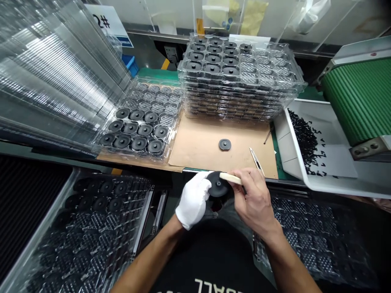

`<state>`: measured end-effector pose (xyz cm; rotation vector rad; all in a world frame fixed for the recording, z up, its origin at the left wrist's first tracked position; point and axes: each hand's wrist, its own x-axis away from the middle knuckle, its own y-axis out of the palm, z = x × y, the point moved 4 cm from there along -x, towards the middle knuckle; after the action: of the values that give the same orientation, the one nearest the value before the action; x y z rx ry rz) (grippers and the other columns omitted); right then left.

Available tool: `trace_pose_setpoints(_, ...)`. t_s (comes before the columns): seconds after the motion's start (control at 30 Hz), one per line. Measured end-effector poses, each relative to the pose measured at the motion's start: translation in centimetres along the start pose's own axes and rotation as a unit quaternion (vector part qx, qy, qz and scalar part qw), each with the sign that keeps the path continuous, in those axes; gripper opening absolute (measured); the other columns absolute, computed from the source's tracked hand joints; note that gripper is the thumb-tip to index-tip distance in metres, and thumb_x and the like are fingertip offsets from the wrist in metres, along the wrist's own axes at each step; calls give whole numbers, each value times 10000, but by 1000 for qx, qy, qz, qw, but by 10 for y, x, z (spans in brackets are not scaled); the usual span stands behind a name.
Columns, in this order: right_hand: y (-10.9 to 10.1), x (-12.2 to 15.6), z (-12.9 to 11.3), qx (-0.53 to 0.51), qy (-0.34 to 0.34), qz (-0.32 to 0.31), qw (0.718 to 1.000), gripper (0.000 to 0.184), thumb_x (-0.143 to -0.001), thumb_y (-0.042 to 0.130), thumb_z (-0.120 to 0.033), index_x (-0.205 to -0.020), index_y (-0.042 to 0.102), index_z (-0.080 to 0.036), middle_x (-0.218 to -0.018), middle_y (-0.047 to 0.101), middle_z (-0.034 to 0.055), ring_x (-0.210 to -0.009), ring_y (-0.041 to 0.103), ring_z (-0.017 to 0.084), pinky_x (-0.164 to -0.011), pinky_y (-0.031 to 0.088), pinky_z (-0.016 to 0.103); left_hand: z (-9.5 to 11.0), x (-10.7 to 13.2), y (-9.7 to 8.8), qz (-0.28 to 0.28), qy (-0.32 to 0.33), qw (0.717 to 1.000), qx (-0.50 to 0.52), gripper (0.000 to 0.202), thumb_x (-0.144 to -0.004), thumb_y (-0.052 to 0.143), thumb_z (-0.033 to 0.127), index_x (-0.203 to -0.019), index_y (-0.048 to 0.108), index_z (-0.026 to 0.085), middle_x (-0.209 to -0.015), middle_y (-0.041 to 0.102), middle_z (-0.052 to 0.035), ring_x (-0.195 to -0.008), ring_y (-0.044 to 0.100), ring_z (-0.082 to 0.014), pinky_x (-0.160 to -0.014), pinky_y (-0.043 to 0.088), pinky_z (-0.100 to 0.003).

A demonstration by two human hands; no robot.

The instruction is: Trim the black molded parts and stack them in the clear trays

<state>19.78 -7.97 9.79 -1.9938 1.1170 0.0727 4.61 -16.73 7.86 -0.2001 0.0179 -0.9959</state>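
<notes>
My left hand, in a white glove, grips a black rounded rubber-looking part at its left edge, with a small raised centre facing up. My right hand is bare and closed on a cream-coloured flat stick, whose end lies against the part's upper right edge. Both hands are in front of the table edge, above my lap. A similar black part with a centre knob lies on the brown board beyond them. Right of it rests a slim cutter-like tool.
A clear tray at left holds several black parts. Stacked clear trays stand at the back. A white bin of small black pieces sits right, beside a green conveyor belt. More trays lie lower left.
</notes>
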Motion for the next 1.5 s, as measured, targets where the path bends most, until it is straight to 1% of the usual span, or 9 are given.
trace_pose_setpoints(0.17,5,-8,-11,-49,-30,-102,993,228,-986,504,-135,-1145,637,-228,-997,626,58,-939,535,218,-837,471,400,0,2,2,-74,24,997,7,257,-927,531,331,-835,734,203,-811,681,-73,-735,588,-218,-720,488,-306)
trace_pose_setpoints(0.33,-12,-11,-4,-14,-31,-179,983,274,-979,464,-107,-1154,633,-234,-1014,593,63,-971,509,228,-859,455,410,3,-5,-6,-67,71,994,-43,241,-926,471,239,-867,699,189,-860,704,-49,-801,627,-201,-814,514,-313)
trace_pose_setpoints(0.57,-30,-16,4,-65,-42,-154,985,289,-969,499,-91,-1175,608,-261,-1077,618,42,-1024,538,210,-919,461,402,3,-15,-9,-101,118,983,-97,270,-945,441,195,-896,705,178,-906,732,-45,-859,673,-191,-832,513,-291)
trace_pose_setpoints(0.77,-12,-31,-5,-92,-113,-241,960,439,-898,459,25,-1196,608,-262,-1138,622,41,-1050,533,201,-932,471,382,11,-17,1,-255,92,962,-45,313,-976,447,308,-781,657,181,-878,724,-56,-859,650,-213,-851,515,-315)
trace_pose_setpoints(0.87,-12,-33,-6,-74,-139,-273,949,484,-872,436,62,-1200,596,-256,-1143,624,32,-1031,526,190,-924,475,368,13,-15,-2,-280,63,957,-38,299,-972,466,336,-773,624,179,-847,703,-47,-794,623,-202,-796,509,-304)
trace_pose_setpoints(1.07,-22,-29,-4,-65,-124,-259,956,429,-911,427,28,-1213,573,-240,-1153,602,51,-1066,540,190,-942,501,369,14,-12,-7,-214,70,973,-52,245,-968,480,289,-1008,698,185,-1064,734,-69,-988,659,-216,-957,485,-323)
trace_pose_setpoints(1.2,-23,-25,1,-48,-87,-209,973,318,-975,453,-64,-1211,576,-237,-1157,602,60,-1065,554,194,-949,510,376,18,-14,-8,-119,76,988,-65,242,-965,481,242,-996,714,181,-999,738,-61,-929,673,-198,-886,508,-303)
trace_pose_setpoints(1.4,-13,-12,-5,-31,-45,-104,993,308,-936,470,-22,-1160,575,-204,-1054,610,65,-982,565,203,-873,513,372,19,-14,-8,19,101,993,-53,263,-970,462,182,-999,723,184,-1025,737,-59,-989,678,-189,-928,509,-300)
trace_pose_setpoints(1.5,-1,-5,-12,-27,-26,-59,998,255,-941,487,-43,-1123,586,-192,-1002,609,69,-931,563,207,-839,509,379,15,-13,-8,83,93,991,-41,266,-975,460,191,-1010,723,186,-1018,738,-51,-921,679,-171,-809,535,-268)
